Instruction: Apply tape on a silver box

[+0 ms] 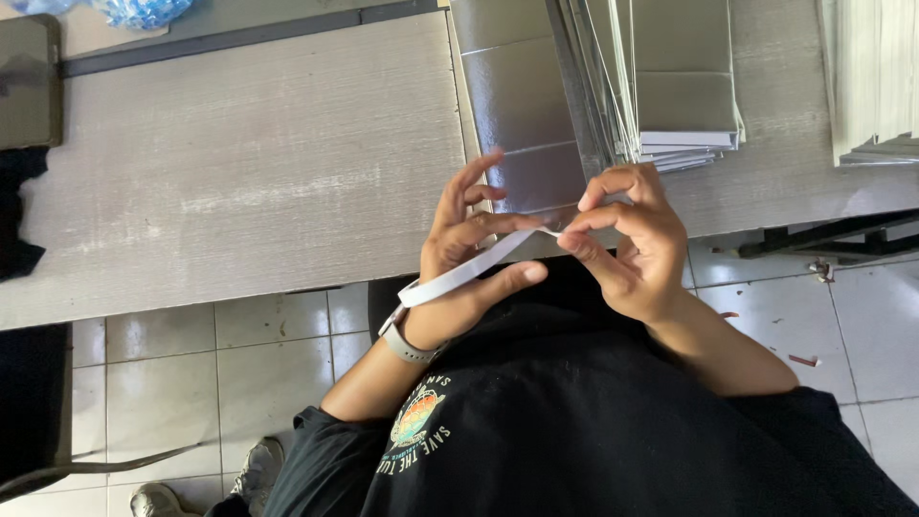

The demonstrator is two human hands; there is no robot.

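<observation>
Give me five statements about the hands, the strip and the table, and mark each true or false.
1. Both hands hold one white strip. True.
2. The left hand wears a watch on its wrist. True.
3. The right hand rests flat on the table. False: it is raised, its fingers pinching the strip's end.
4. A stack of grey sheets lies on the table. True.
5. The strip is red. False: it is white.

Plastic bag: crumpled blue-and-clear plastic bag (142, 11) at the table's far edge, top left, partly cut off.
Screen: dark rectangular screen-like slab (29, 81) flat on the table's left edge, unlit.
</observation>
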